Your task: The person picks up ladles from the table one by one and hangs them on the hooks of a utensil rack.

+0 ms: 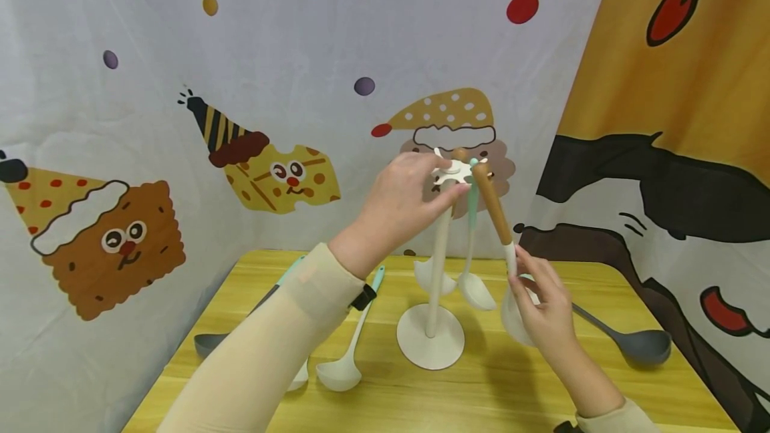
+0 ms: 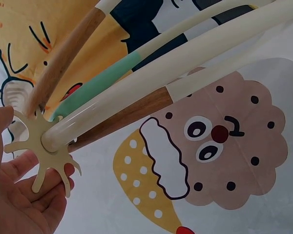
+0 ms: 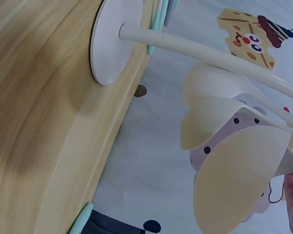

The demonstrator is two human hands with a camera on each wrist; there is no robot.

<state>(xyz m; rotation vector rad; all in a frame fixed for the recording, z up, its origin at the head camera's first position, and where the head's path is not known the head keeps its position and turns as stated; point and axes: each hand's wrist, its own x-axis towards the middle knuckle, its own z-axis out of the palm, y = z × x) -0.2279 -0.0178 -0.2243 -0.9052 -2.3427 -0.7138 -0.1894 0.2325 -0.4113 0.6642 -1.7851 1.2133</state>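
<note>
My left hand (image 1: 415, 189) grips the hooked top (image 2: 27, 146) of a white utensil stand (image 1: 431, 339), thumb on one side and fingers curled beneath. My right hand (image 1: 544, 299) pinches the white shaft of a wooden-handled ladle (image 1: 493, 202). That handle's upper end meets the hooks at the stand's right; I cannot tell whether it is hooked on. The pale bowl (image 3: 241, 175) is partly hidden by my right hand in the head view. A mint-handled white ladle (image 1: 477, 293) and another wooden-handled white utensil (image 2: 132, 114) hang from the stand.
On the wooden table (image 1: 385, 413), a mint-handled white ladle (image 1: 339, 374), another white bowl (image 1: 299, 378) and a dark grey ladle (image 1: 209, 345) lie left, partly behind my sleeve. Another dark grey ladle (image 1: 645, 347) lies right. A cartoon-printed cloth (image 1: 313, 39) hangs behind the table.
</note>
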